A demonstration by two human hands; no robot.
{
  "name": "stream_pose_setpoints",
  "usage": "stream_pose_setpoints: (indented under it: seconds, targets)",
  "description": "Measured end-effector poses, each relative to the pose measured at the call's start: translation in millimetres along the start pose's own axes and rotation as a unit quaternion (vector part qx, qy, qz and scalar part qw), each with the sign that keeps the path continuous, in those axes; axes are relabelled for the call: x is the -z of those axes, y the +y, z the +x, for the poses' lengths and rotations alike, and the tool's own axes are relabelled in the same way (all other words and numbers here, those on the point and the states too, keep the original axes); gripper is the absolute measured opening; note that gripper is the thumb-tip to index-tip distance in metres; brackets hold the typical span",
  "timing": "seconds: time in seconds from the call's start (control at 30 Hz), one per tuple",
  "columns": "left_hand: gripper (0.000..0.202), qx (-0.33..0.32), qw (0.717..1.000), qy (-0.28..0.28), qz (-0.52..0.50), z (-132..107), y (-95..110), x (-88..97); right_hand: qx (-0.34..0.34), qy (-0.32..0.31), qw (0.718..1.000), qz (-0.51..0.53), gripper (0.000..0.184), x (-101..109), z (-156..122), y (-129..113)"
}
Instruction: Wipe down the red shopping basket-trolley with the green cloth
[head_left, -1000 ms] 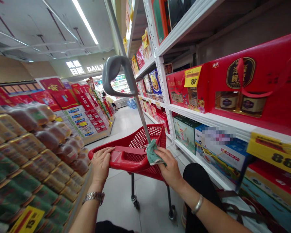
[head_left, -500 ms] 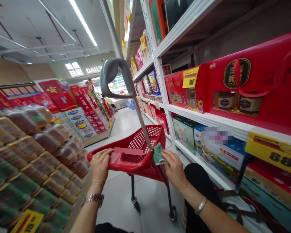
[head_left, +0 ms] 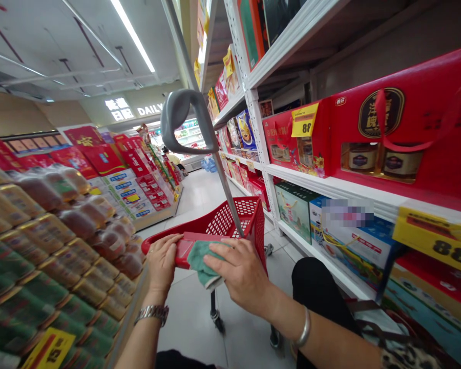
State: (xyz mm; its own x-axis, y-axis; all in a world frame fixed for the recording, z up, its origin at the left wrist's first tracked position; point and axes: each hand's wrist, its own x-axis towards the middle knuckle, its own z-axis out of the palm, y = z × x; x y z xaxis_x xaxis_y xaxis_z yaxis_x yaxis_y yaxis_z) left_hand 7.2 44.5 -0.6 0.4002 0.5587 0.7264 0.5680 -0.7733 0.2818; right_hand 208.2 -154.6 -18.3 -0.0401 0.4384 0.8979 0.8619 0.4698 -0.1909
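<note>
A red plastic shopping basket on wheels [head_left: 249, 210] stands in front of me, with a long grey pole handle [head_left: 225, 179] rising from it to a looped grip. At the near rim's left side, my left hand [head_left: 162, 261] is closed over the red edge, a metal watch on its wrist. My right hand [head_left: 242, 269] presses a green cloth [head_left: 204, 261] against the front of the same rim, just right of the left hand. Its fingers lie over the cloth, and part of the rim is hidden beneath.
White shelving [head_left: 330, 192] with red gift boxes [head_left: 376, 128] runs close along the right. Stacked drink packs [head_left: 57, 246] line the left. A tiled aisle [head_left: 203, 192] leads between them toward refrigerated shelves. My dark-clothed knee [head_left: 317, 292] is beside the right arm.
My right hand has moved left with the green cloth, from the basket's right corner to the middle of the near rim. The left hand keeps its hold on the rim.
</note>
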Motion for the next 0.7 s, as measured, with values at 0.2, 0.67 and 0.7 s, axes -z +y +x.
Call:
stream_pose_setpoints:
  seconds: [0.2,0.67,0.7]
  targets:
    - [0.05,0.0,1.0,0.009,-0.002,-1,1,-3.1,-0.029,-0.047,0.998,0.011,0.037,9,7,1]
    - [0.048,0.007,1.0,0.024,0.014,-3,5,-10.7,-0.101,-0.07,0.991,0.044,0.041,19,10,21]
    - [0.048,0.007,1.0,0.026,0.013,-3,5,-11.0,-0.1,-0.07,0.992,0.042,0.041,19,10,21]
